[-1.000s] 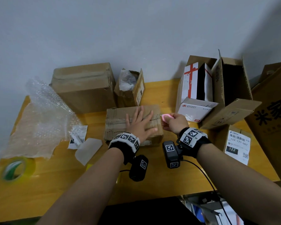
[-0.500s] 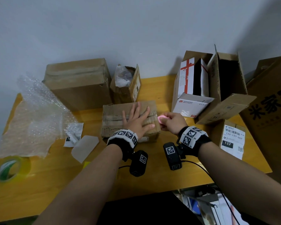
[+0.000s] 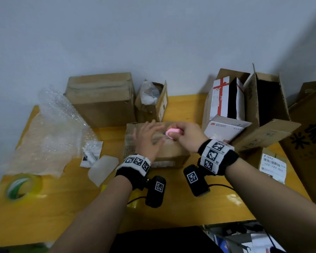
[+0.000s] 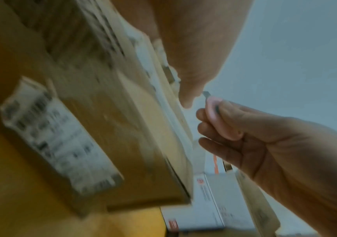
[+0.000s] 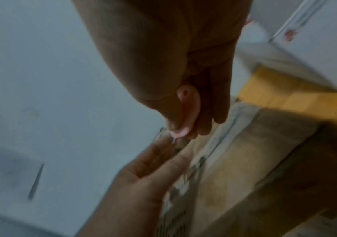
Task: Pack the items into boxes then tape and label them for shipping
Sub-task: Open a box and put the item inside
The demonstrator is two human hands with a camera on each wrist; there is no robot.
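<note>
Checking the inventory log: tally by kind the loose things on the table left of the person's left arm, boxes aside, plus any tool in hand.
Tape roll: 1
Bubble wrap sheet: 1
Small plastic bag: 1
Pale foam piece: 1
Pink cutter, in the right hand grip: 1
Total: 5

Centre box [image 3: 171, 154]: matt brown corrugated cardboard, worn, with a white paper label [image 4: 58, 136] on its side. Cutter [image 3: 173, 133]: smooth pink plastic with a small metal blade tip. Desk [image 3: 62, 207]: yellow wood-look top, slight sheen. Bubble wrap [image 3: 49, 128] at the left edge: clear crinkled plastic. Tape roll [image 3: 20, 187] at the left front corner: glossy yellowish film.
</note>
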